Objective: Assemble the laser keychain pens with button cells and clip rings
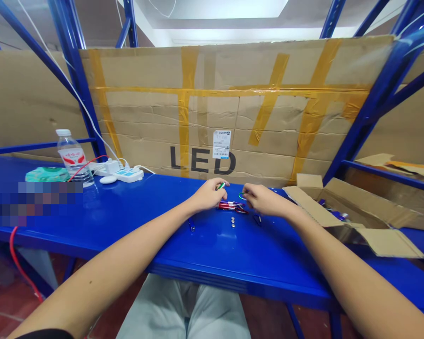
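Evidently, the slim green-and-silver tube (221, 186) is up in the left hand (209, 195), above the desk (127, 216) and nearer its far edge than its front one. The left thumb and fingers are curled closed around it. Just to its right, the right hand (260, 198) has its fingers bent in close together, with a thin green loop (241, 196) showing at the tips; I cannot tell whether they pinch it.

Between and just below the hands, a red tube (226, 206) with a silver band lies beside a purple one (239, 204). Nearer the desk's front edge, three button cells (233, 221) sit in a short row, with a small dark piece (191, 226) to their left and a dark strap (257, 220) to their right.

Toward the desk's right end, an open cardboard box (353, 207) contains purple pieces (334, 213). By the far left corner are a white power strip (129, 175), a water bottle (74, 157) and a green tissue pack (51, 174). Along the far edge stands a big carton (268, 169) printed "LED".
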Available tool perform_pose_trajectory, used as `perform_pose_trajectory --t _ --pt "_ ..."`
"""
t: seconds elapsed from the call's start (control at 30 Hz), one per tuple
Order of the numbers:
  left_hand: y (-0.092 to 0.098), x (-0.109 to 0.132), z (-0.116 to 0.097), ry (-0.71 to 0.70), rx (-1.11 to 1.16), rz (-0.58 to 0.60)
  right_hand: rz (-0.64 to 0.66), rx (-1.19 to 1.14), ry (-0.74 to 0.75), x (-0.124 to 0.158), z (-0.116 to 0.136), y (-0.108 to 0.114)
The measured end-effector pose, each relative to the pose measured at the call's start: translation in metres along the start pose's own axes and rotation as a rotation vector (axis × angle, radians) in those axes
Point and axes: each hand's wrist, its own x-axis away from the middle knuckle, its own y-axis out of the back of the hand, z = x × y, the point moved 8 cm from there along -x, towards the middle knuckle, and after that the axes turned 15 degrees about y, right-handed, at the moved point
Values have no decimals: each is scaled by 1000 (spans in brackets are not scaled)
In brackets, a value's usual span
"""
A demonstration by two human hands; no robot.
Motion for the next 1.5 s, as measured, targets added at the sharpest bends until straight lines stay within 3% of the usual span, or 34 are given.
perform_pose_trajectory --t 0.17,0.43,0.83,1.2,1.5 --pt "-1 1 -1 -16 25 19 -99 -308 -65 1 -9 -3" --pt "-5 0 3 85 223 123 -196 -613 -52 -2 4 -1" --pt "-6 -1 2 14 166 151 -132 -345 73 0 23 -4" --pt "-21 8 0 95 225 244 -330 -209 313 -2 39 1" --pt "-24 6 4 138 278 276 -365 -257 322 -2 36 3"
